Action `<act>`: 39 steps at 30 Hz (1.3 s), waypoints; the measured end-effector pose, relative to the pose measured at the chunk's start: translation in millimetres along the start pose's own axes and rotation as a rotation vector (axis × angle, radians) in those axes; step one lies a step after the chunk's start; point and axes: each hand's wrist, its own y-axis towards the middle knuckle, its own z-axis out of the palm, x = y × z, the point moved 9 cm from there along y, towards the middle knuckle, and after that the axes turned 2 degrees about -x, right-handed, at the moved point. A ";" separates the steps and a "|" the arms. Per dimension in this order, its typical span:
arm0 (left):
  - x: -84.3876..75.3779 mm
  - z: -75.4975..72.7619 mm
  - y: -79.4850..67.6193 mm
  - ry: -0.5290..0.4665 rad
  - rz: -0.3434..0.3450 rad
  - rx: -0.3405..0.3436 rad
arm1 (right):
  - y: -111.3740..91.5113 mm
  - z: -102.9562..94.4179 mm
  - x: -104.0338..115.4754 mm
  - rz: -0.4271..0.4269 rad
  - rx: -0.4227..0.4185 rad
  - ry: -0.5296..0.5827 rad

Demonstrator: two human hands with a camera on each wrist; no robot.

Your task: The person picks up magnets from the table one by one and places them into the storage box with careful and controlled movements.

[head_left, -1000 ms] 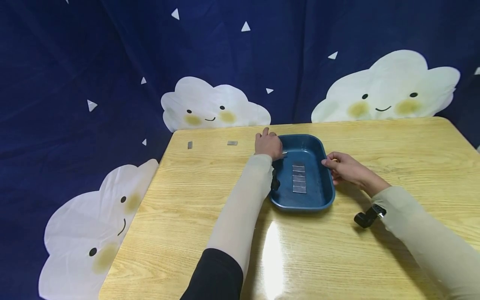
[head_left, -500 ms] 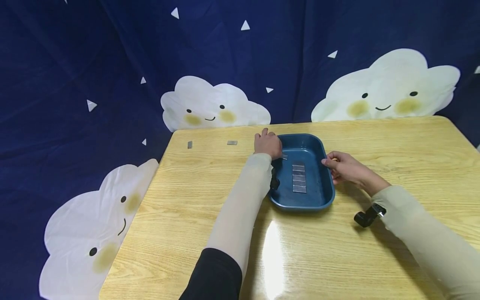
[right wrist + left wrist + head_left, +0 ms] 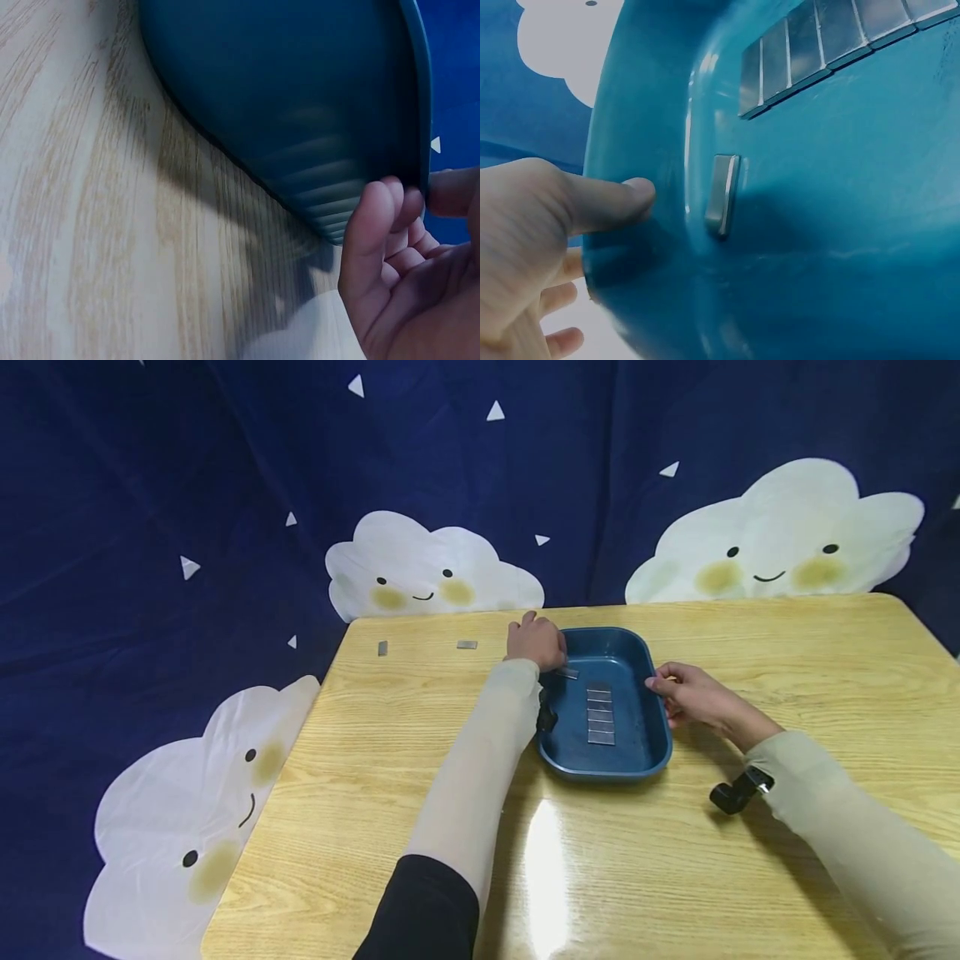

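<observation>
A blue plastic tray [image 3: 558, 758] is between the two hands in the head view. My left hand [image 3: 536, 642] grips its left rim near the far corner; in the left wrist view the thumb [image 3: 619, 201] lies along the inner wall and the other fingers are outside. A small silver bar [image 3: 722, 193] rests alone on the tray floor by that thumb. Farther in, several matching bars [image 3: 601, 727] lie edge to edge in a row. On the opposite side my right hand [image 3: 690, 697] pinches the tray's right rim, its curled fingers [image 3: 367, 232] against the outer wall.
Two loose silver pieces lie on the wooden table [image 3: 352, 760] left of the tray: one bar [image 3: 467, 644] near the back edge, another piece [image 3: 382, 648] farther left. A dark blue curtain [image 3: 247, 460] with white clouds hangs behind the table.
My left hand has shifted slightly left, and the single bar by it, earlier partly hidden, shows more fully inside the tray. The right hand and the row of bars have stayed put.
</observation>
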 end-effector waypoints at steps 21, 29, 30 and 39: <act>35.3 -49.8 -5.4 -0.136 0.025 -0.025 | 1.9 0.0 1.2 0.009 0.008 -0.014; 70.7 -47.0 -7.4 -0.143 -0.008 -0.023 | 3.7 1.3 -2.6 0.015 0.017 -0.012; 75.2 -46.8 -7.5 -0.144 -0.014 -0.023 | 3.4 1.2 -2.7 0.013 0.016 -0.014; 129.0 -40.8 -7.8 -0.079 -0.115 0.005 | 3.1 1.4 -1.7 0.003 0.014 -0.009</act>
